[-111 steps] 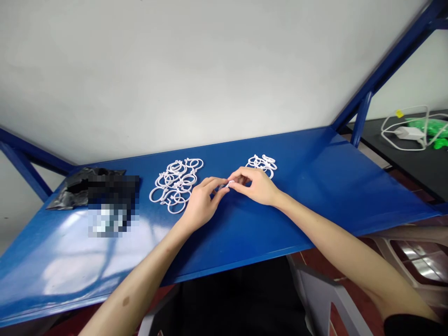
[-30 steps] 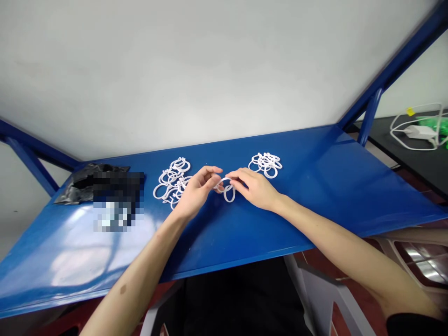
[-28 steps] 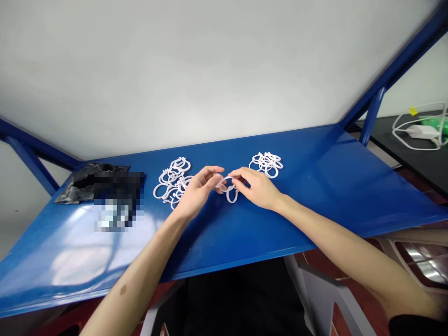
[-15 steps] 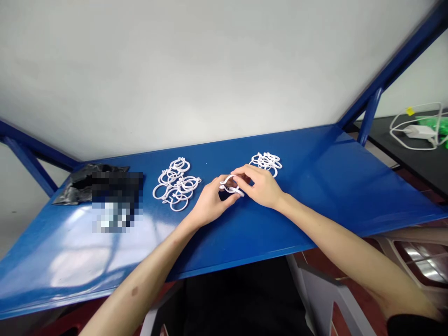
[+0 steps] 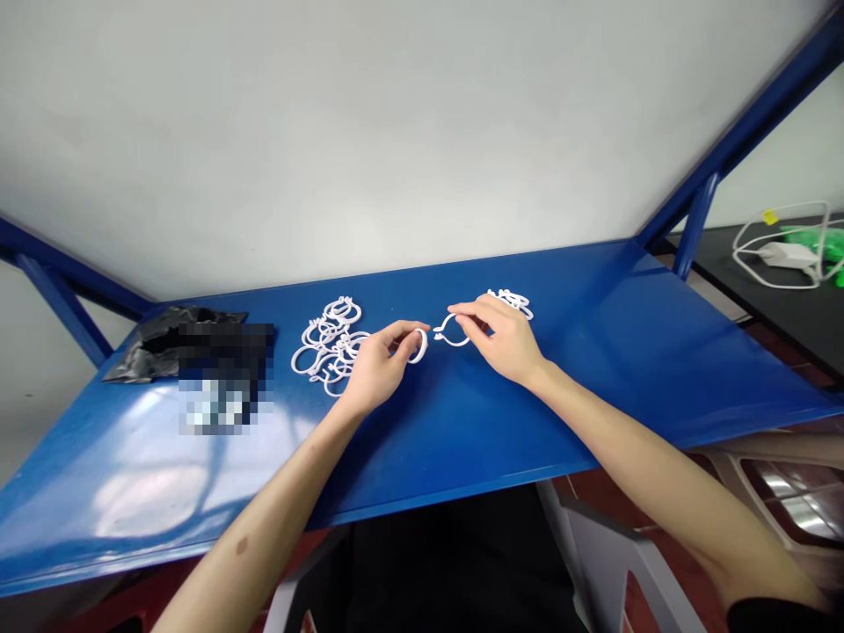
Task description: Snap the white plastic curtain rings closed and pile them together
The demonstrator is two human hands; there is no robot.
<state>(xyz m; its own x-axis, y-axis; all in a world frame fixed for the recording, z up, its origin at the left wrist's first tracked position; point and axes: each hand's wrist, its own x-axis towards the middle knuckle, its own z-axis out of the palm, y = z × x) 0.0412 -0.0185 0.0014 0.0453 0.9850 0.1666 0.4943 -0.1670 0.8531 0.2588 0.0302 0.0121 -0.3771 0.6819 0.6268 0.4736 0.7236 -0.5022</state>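
My left hand [image 5: 377, 365] is closed, its thumb and fingers pinching a white curtain ring [image 5: 422, 348] seen nearly edge-on. Between the fingertips of my right hand [image 5: 505, 345] is another white curtain ring [image 5: 454, 344], its gap and small knobbed ends facing left. The two held rings are a little apart above the blue table. Left of my left hand lies a loose pile of white curtain rings [image 5: 323, 334], partly covered by that hand. A second cluster of rings [image 5: 519, 301] lies behind my right hand, which hides part of it.
The blue table [image 5: 448, 448] meets a pale wall, with blue metal posts [image 5: 699, 224] at both sides. A black plastic bag [image 5: 168, 338] lies at the left next to a pixelated patch. On a dark surface at the far right are a white charger [image 5: 788, 255] and its cable.
My hands have moved apart, each with a ring, where before the rings were close together between them. My left hand has shifted left, toward the bigger pile.
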